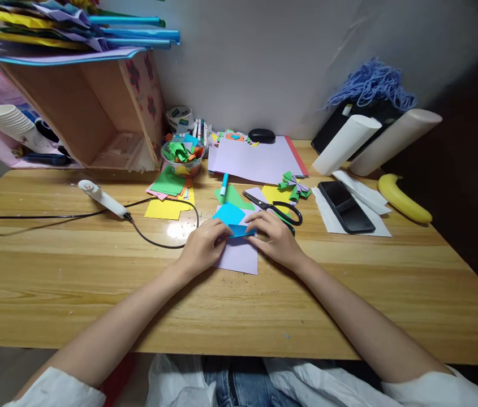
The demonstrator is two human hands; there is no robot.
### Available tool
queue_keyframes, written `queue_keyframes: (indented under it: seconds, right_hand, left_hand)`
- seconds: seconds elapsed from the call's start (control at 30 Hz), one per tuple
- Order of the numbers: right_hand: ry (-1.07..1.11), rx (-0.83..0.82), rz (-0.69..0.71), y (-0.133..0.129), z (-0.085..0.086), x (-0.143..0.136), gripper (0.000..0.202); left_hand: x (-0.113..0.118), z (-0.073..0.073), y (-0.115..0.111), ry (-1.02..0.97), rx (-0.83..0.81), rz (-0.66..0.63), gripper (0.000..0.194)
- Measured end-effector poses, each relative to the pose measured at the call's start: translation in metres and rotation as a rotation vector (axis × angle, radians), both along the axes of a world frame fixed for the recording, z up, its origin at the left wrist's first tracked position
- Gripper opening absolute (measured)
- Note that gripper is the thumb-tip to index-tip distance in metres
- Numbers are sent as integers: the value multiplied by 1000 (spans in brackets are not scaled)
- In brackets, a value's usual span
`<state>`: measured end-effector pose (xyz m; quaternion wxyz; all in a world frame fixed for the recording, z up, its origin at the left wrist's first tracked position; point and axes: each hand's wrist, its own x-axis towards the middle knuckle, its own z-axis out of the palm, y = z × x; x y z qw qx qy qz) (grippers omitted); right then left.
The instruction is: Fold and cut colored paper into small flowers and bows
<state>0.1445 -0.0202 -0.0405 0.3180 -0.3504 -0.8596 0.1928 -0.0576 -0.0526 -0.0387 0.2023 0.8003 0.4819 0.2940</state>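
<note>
Between my two hands is a small folded piece of blue paper. My left hand pinches its left end, and my right hand holds the right end. Beneath it lies a lilac paper sheet. Just behind, another blue paper rests on the pile. Black-handled scissors lie beside my right hand, partly over yellow paper. A blue glue stick or marker is on green paper behind my hands.
A white device with a looping black cable lies left. Behind are a bowl of paper scraps and lilac sheets. A phone, a banana and white rolls are at right. An open box stands back left.
</note>
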Motion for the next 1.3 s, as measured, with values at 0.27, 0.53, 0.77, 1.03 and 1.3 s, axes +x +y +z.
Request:
queue_keyframes:
  seconds: [0.27,0.53,0.77,1.03,1.3]
  right_hand:
    - [-224,204,91,0,7,4,15]
    - [-200,16,115,5,16,18,16]
    - [-85,-174,-92,3,5,10,16]
    - [-106,-110,-174,-3,2,3,13]
    - [-229,18,-206,-7,1,-2,14]
  left_hand:
    - [2,10,-5,249,90,-24,18]
    - [1,7,-4,150,-43,27,24]
    - [6,-1,-3,-136,-272,180,21]
    - [14,1,-4,-8,-252,301,25]
    - [17,3,-4,61,-244,363,22]
